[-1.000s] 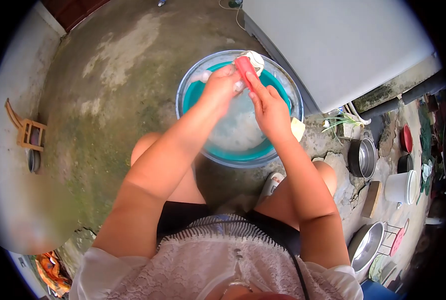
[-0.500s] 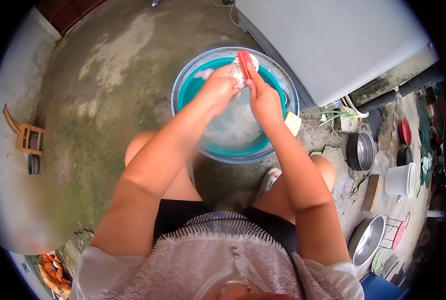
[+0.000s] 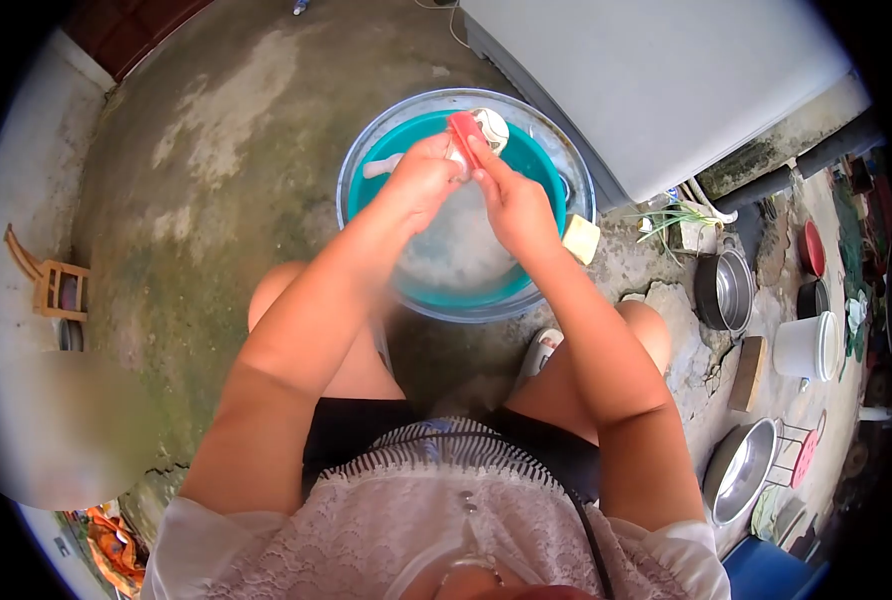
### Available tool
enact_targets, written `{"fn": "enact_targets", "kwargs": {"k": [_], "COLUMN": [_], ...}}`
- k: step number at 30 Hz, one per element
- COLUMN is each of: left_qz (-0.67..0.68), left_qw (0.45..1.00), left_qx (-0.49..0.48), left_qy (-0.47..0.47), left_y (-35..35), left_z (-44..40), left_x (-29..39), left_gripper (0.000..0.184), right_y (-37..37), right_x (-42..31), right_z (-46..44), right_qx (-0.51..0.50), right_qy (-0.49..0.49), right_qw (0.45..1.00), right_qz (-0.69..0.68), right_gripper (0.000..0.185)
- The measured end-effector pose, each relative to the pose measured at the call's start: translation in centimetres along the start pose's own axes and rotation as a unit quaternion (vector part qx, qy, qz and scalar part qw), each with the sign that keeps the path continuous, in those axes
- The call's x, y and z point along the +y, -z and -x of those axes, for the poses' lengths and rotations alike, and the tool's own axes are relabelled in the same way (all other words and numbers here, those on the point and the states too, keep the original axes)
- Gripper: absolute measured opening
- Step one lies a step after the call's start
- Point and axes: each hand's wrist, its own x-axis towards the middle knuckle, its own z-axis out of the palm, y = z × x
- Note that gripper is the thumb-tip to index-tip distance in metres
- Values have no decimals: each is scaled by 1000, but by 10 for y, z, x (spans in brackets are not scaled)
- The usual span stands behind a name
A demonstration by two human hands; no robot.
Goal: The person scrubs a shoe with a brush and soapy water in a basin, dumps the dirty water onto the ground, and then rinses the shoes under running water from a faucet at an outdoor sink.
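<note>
My right hand (image 3: 514, 200) is closed on a red brush (image 3: 465, 138), over the far part of a teal basin (image 3: 549, 205). The brush lies against a white shoe (image 3: 491, 131) with dark lines, which my left hand (image 3: 428, 177) grips from the left. My left fingers are partly hidden behind the shoe and brush. Cloudy, sudsy water (image 3: 461, 250) fills the basin, which sits inside a larger metal tub (image 3: 354, 150). Something whitish (image 3: 382, 166) rests at the basin's left inner side. A pale yellow block (image 3: 581, 239) is at the tub's right edge.
A large grey panel (image 3: 646, 90) stands beyond the tub to the right. On the right ground are a metal pot (image 3: 724, 290), a white bucket (image 3: 806, 347), a wooden block (image 3: 748, 374), a steel basin (image 3: 741, 472) and a red-topped stool (image 3: 805, 459). A small wooden chair (image 3: 63, 289) stands left.
Both hands have shifted slightly left in view with the shoe and brush. The brush has moved along the shoe and tilted differently, and more of the shoe's right end shows.
</note>
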Motion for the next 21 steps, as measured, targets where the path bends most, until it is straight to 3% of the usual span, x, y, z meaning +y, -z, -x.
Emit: {"fn": "enact_targets", "kwargs": {"k": [2, 4, 9, 12, 16, 17, 18, 21], "left_qz": [3, 4, -4, -27, -39, -41, -43, -128], "left_qw": [1000, 999, 1000, 999, 999, 999, 998, 991], "left_qx": [-28, -35, 16, -12, -31, -32, -34, -18], "left_qy": [-10, -6, 19, -25, -10, -4, -1, -42], "left_y": [-5, -12, -4, -6, -8, -7, -7, -16], "left_z": [-4, -6, 0, -2, -1, 1, 2, 7], "left_x": [-5, -2, 6, 6, 7, 4, 3, -4], "left_gripper": [45, 45, 46, 47, 49, 50, 51, 48], "right_y": [14, 14, 7, 26, 34, 45, 49, 60], "right_x": [7, 5, -5, 0, -4, -4, 0, 0], "right_z": [-18, -25, -6, -21, -37, -35, -37, -42], "right_qx": [38, 50, 18, 27, 150, 112, 125, 22], "right_qy": [6, -36, 27, 8, -57, -141, -120, -211], "right_qw": [995, 992, 996, 991, 987, 980, 973, 966], "right_qz": [97, 107, 88, 130, -6, -83, -154, -148], "right_gripper": [43, 43, 43, 46, 52, 56, 60, 54]}}
